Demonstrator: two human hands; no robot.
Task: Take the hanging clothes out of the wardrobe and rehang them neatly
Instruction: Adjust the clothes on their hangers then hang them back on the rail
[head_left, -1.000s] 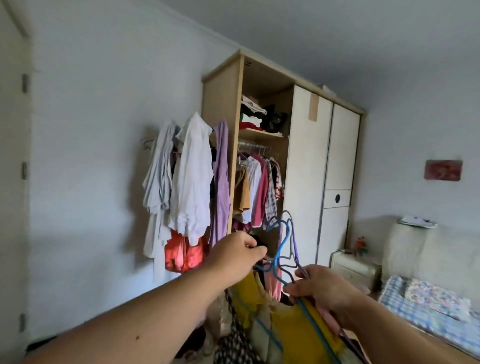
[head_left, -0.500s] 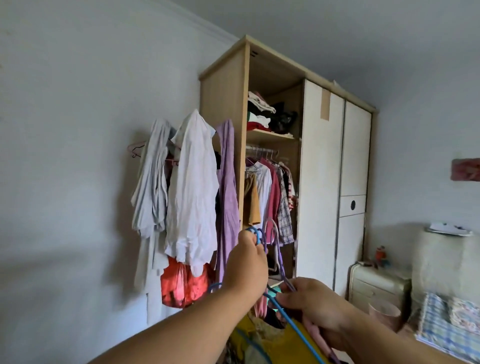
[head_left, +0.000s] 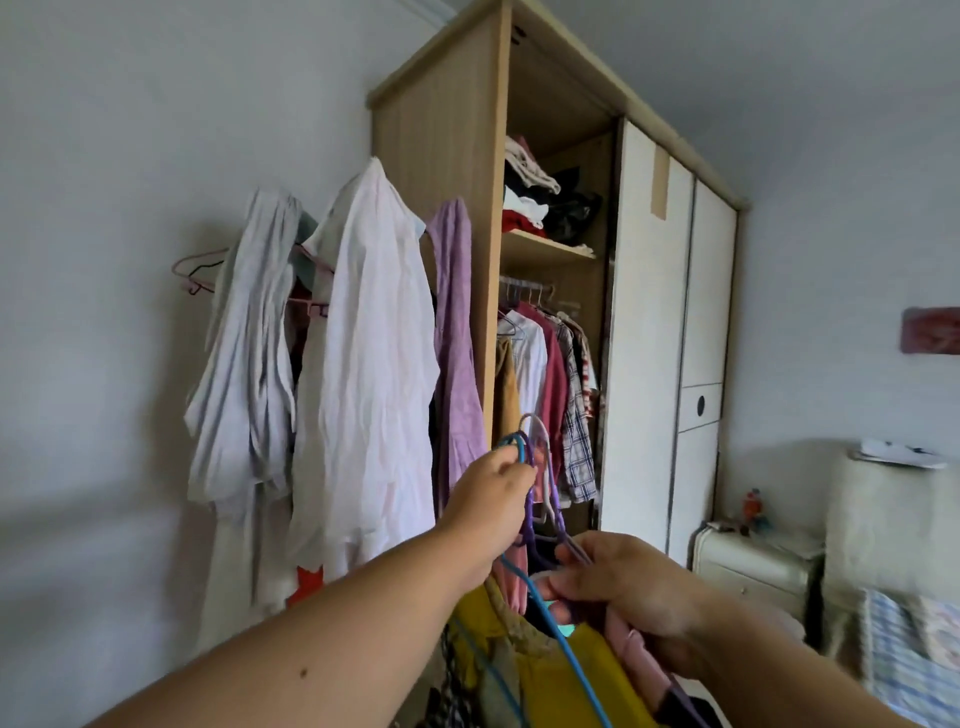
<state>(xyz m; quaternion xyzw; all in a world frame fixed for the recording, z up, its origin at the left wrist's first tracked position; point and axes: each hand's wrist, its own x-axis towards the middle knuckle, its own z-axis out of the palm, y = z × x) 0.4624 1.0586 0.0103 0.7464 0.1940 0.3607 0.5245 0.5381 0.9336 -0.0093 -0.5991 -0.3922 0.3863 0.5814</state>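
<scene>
The right hand (head_left: 631, 592) is clenching the necks of several hangers (head_left: 540, 499) above a yellow garment (head_left: 550, 670) hanging low in front. The left hand (head_left: 493, 501) is pinching their hooks. Beyond, the open wardrobe (head_left: 441, 135) is holding shirts (head_left: 550, 384) on its rail and folded clothes (head_left: 530, 192) on the shelf above.

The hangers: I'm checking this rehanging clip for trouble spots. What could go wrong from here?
1. The left hand pinches several hanger hooks at once; one may slip or they may snag together.
2. The yellow garment sags low under the right hand and could slide off its blue hanger.
3. The wardrobe rail looks crowded, so the clothes may bunch.
</scene>
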